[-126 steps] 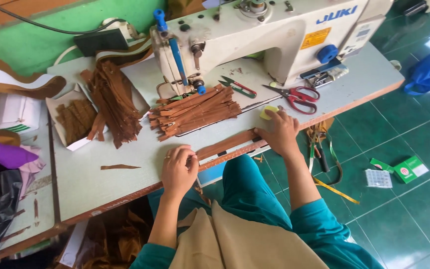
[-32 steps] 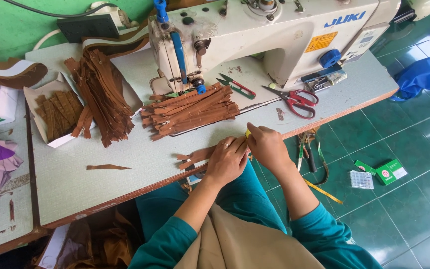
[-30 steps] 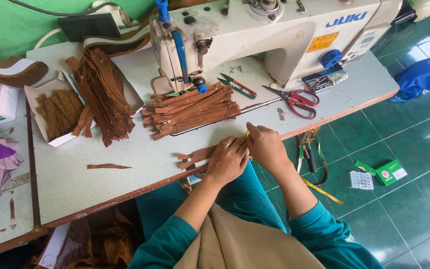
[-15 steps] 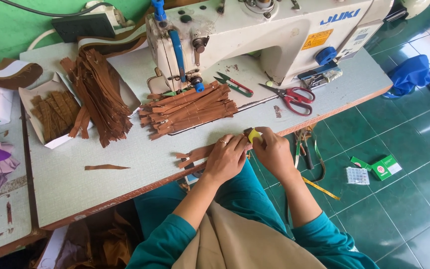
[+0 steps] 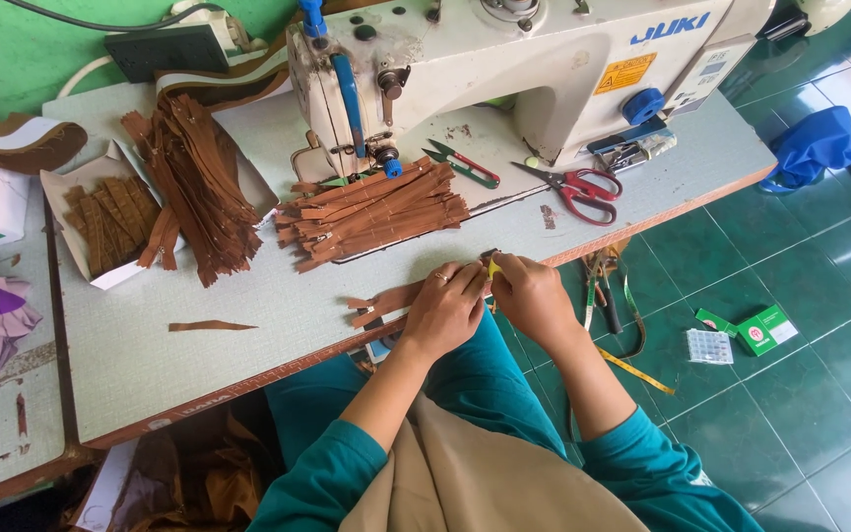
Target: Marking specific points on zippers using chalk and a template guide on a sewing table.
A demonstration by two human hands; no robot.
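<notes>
Left hand [image 5: 445, 307] pinches brown strip [image 5: 386, 299] at table [image 5: 248, 345] edge; right hand [image 5: 532, 296] fingers closed on small yellow piece [image 5: 492, 269].

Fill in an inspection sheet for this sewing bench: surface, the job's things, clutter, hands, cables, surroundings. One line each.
Surface: pale table, worn front edge.
Job's things: brown strip at the table edge, under both hands; a small yellow item between the fingertips.
Clutter: strip pile by the sewing machine; bigger heap; tray of strips; red scissors; snips; one loose strip.
Hands: left hand and right hand pinched together on the strip.
Cables: black cable to a dark box.
Surroundings: green tiled floor, small boxes, blue bag.
</notes>
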